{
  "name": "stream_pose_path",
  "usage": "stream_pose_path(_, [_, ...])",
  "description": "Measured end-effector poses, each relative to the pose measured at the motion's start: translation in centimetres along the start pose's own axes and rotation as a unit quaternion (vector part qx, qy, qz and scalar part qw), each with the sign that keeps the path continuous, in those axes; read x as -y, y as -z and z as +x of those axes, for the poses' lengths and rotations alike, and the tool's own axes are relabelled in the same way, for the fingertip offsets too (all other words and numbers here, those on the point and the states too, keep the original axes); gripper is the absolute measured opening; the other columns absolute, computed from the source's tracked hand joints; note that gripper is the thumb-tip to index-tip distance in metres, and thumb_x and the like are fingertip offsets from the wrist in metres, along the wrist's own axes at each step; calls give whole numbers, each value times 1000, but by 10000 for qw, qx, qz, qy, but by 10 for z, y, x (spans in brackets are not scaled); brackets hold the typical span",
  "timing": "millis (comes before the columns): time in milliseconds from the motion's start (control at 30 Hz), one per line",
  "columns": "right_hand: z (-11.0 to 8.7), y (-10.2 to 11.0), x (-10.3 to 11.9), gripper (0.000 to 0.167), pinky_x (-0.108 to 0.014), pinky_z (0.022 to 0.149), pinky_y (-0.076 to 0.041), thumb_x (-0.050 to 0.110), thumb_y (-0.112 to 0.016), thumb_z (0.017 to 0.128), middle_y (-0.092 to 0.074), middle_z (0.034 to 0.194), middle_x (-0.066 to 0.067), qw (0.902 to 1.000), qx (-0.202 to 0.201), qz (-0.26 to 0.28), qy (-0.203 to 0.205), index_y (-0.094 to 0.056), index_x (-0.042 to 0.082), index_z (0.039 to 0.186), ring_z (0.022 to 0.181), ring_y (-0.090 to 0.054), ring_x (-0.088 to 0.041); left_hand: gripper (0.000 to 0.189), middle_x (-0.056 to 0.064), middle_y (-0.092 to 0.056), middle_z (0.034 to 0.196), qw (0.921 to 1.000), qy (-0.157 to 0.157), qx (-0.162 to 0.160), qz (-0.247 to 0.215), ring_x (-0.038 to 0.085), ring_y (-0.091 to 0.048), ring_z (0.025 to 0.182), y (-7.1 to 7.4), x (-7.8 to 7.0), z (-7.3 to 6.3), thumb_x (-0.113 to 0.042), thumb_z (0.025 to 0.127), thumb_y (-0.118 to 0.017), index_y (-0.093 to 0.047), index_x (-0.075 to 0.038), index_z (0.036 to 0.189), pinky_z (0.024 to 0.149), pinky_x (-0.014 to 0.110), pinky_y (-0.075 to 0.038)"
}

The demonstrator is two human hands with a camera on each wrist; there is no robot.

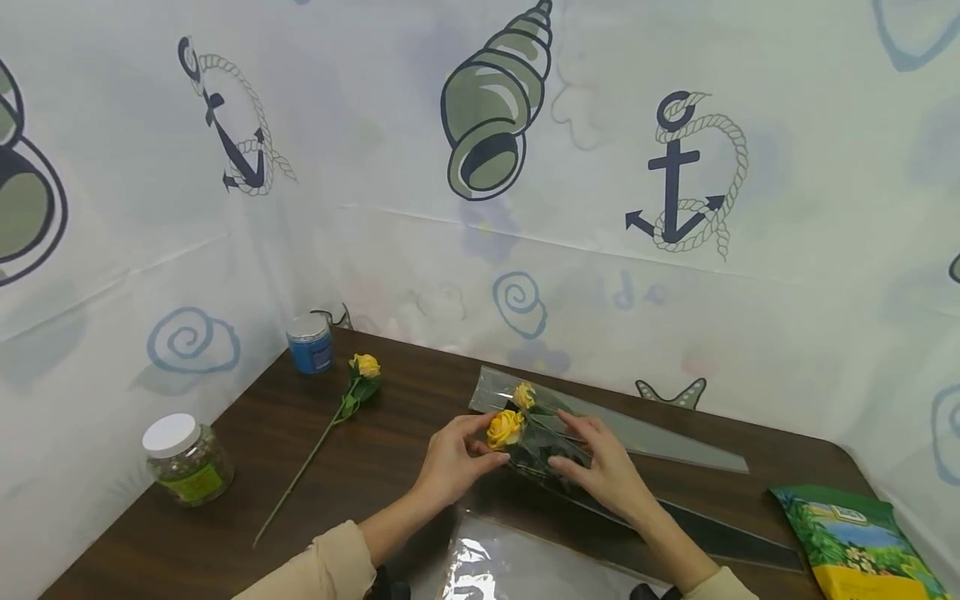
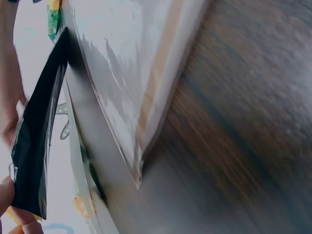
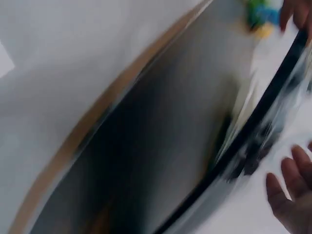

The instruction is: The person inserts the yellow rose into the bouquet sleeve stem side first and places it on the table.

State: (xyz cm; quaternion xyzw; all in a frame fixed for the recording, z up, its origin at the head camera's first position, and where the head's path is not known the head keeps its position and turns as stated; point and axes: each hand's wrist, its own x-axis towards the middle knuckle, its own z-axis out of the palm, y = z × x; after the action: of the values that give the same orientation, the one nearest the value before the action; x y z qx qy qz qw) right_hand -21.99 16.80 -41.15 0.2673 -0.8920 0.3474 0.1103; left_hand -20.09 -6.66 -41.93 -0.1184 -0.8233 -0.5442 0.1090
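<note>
Jar point(image 1: 187, 468), tub point(image 1: 310, 346) and pouch point(image 1: 862, 546) bear print too small to read.

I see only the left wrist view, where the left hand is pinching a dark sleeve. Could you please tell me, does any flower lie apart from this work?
Observer: Yes, one yellow rose lies to the left of the left hand.
Operator: Thank you. What is standing near its bloom?
Observer: A blue jar, just left of it.
Operator: And beside the stem?
Observer: A white-lidded jar stands to its left.

White fabric walls point(image 1: 367, 125) printed with shells and anchors surround a dark wood-grain table point(image 1: 412, 396).
</note>
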Motion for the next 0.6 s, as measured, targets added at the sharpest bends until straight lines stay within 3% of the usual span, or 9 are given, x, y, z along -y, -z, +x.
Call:
stream_pose_path(100, [-17,12,-19,76,-54,82,-47,33,-78,76,-53,121,-21,9958,675,-598,136,-46,-2,136,108,-51,-37,52,13,-64,109,10000,36,-39,-20,9,-65,69,2,1,-1,-11,73,-80,-61,-4,122,54,18,-49])
stream_pose_path(233, [-29,17,-31,77,-54,84,-46,39,-76,76,-54,119,-19,9876,1225,-969,120,-47,-3,134,108,-51,-36,49,12,-66,112,9998,122,-44,-154,7,-64,69,3,0,-2,-10,74,-79,-62,-6,120,56,18,-50])
stream_pose_path(367, [-32,12,-32,65,-42,78,-50,36,-73,80,-60,108,-10,9862,1149,-1160,288,-54,-4,127,96,-57,-26,43,10,-68,109,9999,105,7,-55,6,-65,69,4,1,-3,-11,75,-79,-65,-7,115,55,18,-51])
stream_pose_path(500, [-32,8,-29,55,-31,67,-48,27,-75,78,-61,99,-3,9877,775,-1311,369,-59,-1,122,84,-57,-18,35,9,-69,103,9997,-206,73,142,8,-66,69,4,2,-3,-11,75,-78,-70,-5,108,57,17,-51])
stream_pose_path(600, [-31,7,-27,52,-30,67,-48,22,-78,75,-62,97,-1,9869,524,-1474,406,-60,2,120,84,-58,-17,30,8,-66,101,9986,-446,161,250,10,-64,69,5,3,-3,-9,75,-78,-71,-3,104,59,17,-51])
